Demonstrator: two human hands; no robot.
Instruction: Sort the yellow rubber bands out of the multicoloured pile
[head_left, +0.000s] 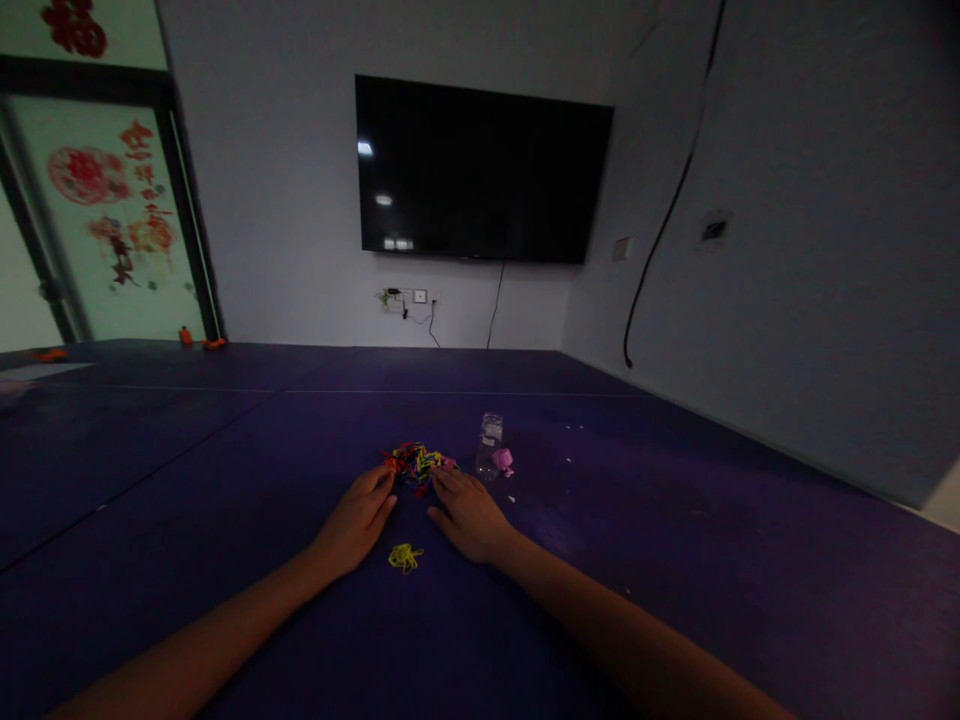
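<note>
A heap of multicoloured rubber bands (418, 462) in red, yellow, blue and other colours lies on the dark blue surface. My left hand (361, 512) rests at the heap's left edge, palm down, fingers stretched toward it. On the other side, my right hand (471, 512) lies with fingers extended, their tips at the heap's right edge. Neither hand visibly grips anything. Nearer to me, between the wrists, sits a small separate clump of yellow rubber bands (406, 558). A clear bottle (490, 432) stands just beyond my right hand, a pink cap-like piece (503, 459) beside it.
Small white scraps (511, 499) dot the blue surface (247, 470) on the right. A television (480, 170) hangs on the far wall above sockets (409, 297). A black cable (660, 235) dangles along the right wall. A glass door (105, 210) stands at the left.
</note>
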